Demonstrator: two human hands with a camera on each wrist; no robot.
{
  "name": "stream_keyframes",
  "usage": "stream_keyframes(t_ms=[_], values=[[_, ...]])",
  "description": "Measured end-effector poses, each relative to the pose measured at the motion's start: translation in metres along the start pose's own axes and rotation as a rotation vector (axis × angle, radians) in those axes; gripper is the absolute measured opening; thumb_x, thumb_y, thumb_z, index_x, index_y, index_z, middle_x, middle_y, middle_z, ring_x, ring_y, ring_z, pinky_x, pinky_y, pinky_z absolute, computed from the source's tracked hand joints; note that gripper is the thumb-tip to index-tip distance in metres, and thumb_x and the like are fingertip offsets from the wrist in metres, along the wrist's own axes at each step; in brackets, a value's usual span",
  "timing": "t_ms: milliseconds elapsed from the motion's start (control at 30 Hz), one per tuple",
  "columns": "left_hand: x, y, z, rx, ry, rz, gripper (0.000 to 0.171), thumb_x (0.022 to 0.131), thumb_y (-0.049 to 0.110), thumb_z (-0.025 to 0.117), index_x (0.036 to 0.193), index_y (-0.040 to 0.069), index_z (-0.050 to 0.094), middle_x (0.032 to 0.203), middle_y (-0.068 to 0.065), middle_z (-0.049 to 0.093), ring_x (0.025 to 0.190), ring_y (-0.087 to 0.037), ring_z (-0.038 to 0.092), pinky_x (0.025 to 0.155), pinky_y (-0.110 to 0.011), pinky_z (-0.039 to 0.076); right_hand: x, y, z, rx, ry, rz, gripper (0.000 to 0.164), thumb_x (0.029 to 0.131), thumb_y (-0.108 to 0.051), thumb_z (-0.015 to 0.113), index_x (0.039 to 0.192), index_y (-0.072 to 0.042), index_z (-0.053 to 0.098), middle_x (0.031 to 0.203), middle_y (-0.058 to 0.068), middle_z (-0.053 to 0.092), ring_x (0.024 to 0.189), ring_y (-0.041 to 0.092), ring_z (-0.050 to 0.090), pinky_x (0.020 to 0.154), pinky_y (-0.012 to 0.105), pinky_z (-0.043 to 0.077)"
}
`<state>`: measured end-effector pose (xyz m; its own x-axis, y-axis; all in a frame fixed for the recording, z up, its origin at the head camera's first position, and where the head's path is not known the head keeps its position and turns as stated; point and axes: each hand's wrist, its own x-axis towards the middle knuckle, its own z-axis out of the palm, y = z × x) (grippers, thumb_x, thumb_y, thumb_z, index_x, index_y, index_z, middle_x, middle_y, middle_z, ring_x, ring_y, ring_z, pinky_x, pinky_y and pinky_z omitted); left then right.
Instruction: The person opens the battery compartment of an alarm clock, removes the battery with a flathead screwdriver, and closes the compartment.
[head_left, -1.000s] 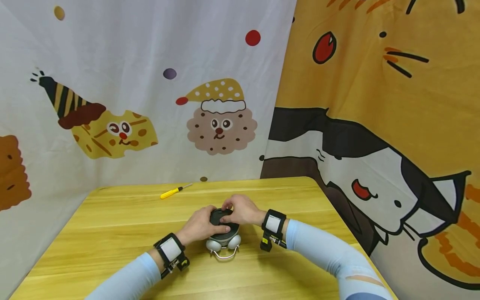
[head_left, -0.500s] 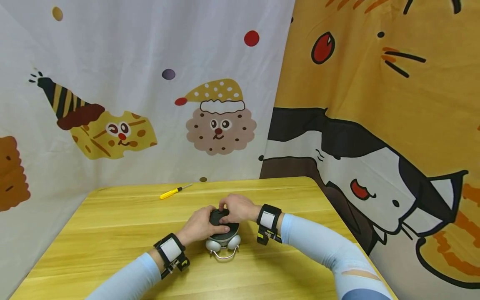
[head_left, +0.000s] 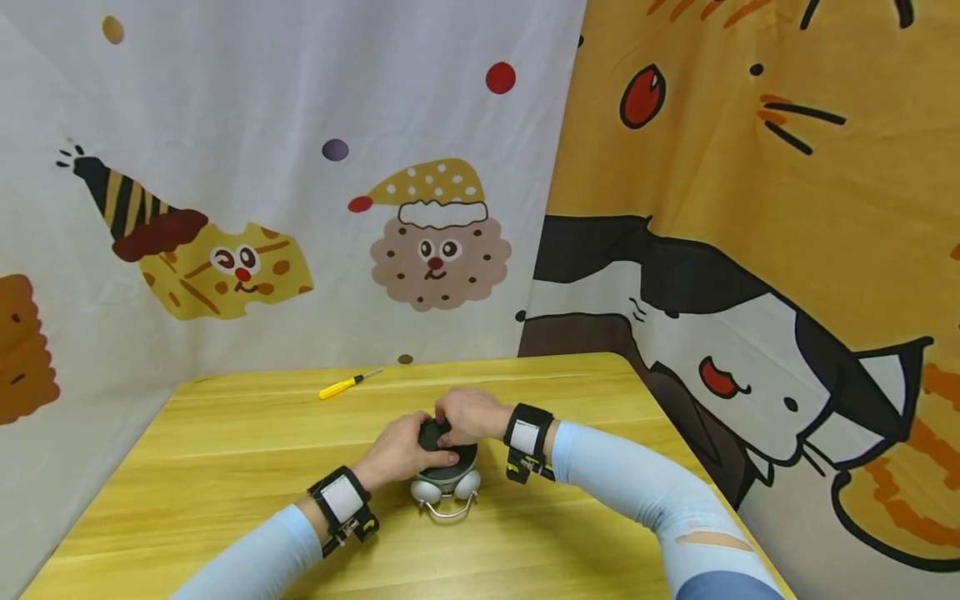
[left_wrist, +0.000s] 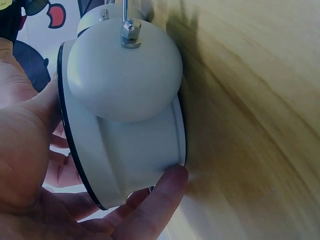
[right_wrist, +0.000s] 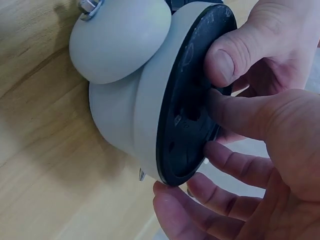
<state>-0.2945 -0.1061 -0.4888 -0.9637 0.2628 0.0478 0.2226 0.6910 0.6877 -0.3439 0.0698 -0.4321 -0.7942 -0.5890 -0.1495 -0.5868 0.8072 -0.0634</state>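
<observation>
Nearest us, two pale blue sleeves (head_left: 258, 557) reach in from either side of the clock (left_wrist: 135, 145), each with a wristband (head_left: 341, 498) short of it. And there's the clock, on the table (head_left: 225, 467), black back (right_wrist: 192, 75) up, handle (head_left: 448, 516) on its near side, two white bells (head_left: 427, 491) just behind that. The left hand (head_left: 397, 450) has it from its left, thumb laid across the back, fingers curled round the rim! In from its right comes the right hand (head_left: 476, 414), fingers bent in loosely to take the far rim, thumb tip on the back. Beyond the clock and to its left, well apart, lies a yellow screwdriver (head_left: 341, 387). Farther behind it hangs cartoon-printed cloth (head_left: 225, 92).
</observation>
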Motion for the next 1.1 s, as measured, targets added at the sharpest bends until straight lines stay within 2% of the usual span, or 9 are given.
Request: stream_keyframes(t_ms=[400,733,967,1100], values=[[-0.002,-0.001,0.001,-0.015,-0.003,-0.003,0.067,0.084,0.048,0.100,0.124,0.004,0.070,0.113,-0.010,0.078,0.099,-0.019,0.072,0.086,-0.041,0.062,0.005,-0.005,-0.003,-0.028,-0.032,0.039,0.033,0.093,-0.046,0.093,0.109,-0.020,0.081,0.108,-0.004,0.079,0.090,0.009,0.066,0.076,0.026,0.057],[0.001,-0.001,0.000,-0.008,-0.007,0.010,0.066,0.084,0.048,0.100,0.123,0.004,0.070,0.113,-0.010,0.078,0.099,-0.019,0.072,0.087,-0.043,0.062,0.009,-0.003,-0.005,-0.033,-0.039,0.031,0.035,0.092,-0.046,0.094,0.109,-0.018,0.081,0.107,-0.003,0.079,0.087,0.009,0.067,0.074,0.026,0.057],[-0.002,0.000,0.001,0.001,-0.017,-0.013,0.066,0.084,0.047,0.101,0.123,0.004,0.070,0.113,-0.009,0.078,0.100,-0.019,0.071,0.089,-0.044,0.062,0.010,-0.001,-0.004,-0.023,-0.077,0.029,0.037,0.093,-0.046,0.093,0.113,-0.019,0.079,0.107,-0.004,0.079,0.087,0.008,0.066,0.073,0.025,0.056],[-0.001,0.001,-0.001,0.003,-0.012,-0.014,0.066,0.084,0.048,0.100,0.123,0.004,0.070,0.114,-0.010,0.078,0.100,-0.020,0.071,0.090,-0.045,0.062,0.011,-0.001,-0.006,-0.021,-0.072,0.034,0.037,0.093,-0.047,0.093,0.113,-0.019,0.079,0.107,-0.004,0.079,0.088,0.008,0.065,0.074,0.025,0.056]])
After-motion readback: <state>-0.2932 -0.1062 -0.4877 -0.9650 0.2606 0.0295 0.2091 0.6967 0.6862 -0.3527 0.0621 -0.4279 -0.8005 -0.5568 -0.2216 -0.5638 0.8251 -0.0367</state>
